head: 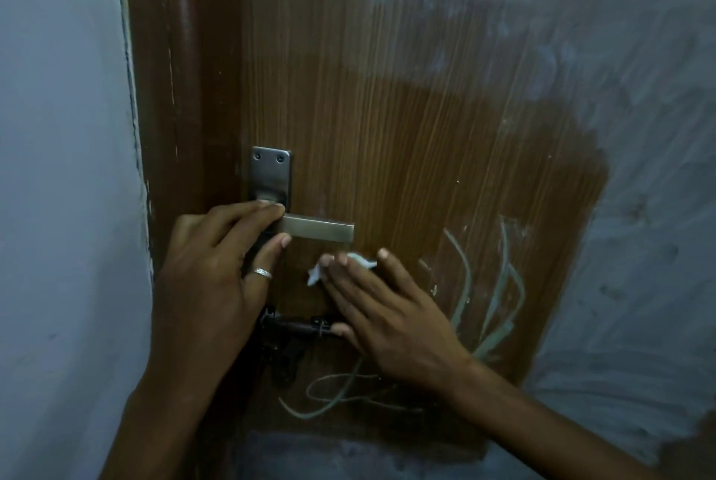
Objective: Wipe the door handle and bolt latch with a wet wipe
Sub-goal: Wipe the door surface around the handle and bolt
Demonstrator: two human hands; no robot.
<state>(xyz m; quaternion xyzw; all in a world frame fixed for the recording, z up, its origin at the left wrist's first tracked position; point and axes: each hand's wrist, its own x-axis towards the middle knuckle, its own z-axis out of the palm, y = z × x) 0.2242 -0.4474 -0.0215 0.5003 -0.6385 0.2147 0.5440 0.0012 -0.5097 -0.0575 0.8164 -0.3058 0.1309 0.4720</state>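
Head: left hand (217, 266) grips handle (321, 230); flat right hand (387, 309) presses wipe (314, 275).

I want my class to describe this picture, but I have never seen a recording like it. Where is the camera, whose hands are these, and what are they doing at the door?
There is no machine here. A person wears one camera on the head, so you look forward and down at that person's own two hands. In front is a brown wooden door, with a pale wall to its left. The left hand, with a ring on one finger, holds the metal door handle near its plate, one finger above the lever and one below. The right hand lies flat, its straight fingers pressing a white wet wipe against the door just below the handle. Its thumb is close to the dark bolt latch lower down. Pale scribbles mark the wood to the right.
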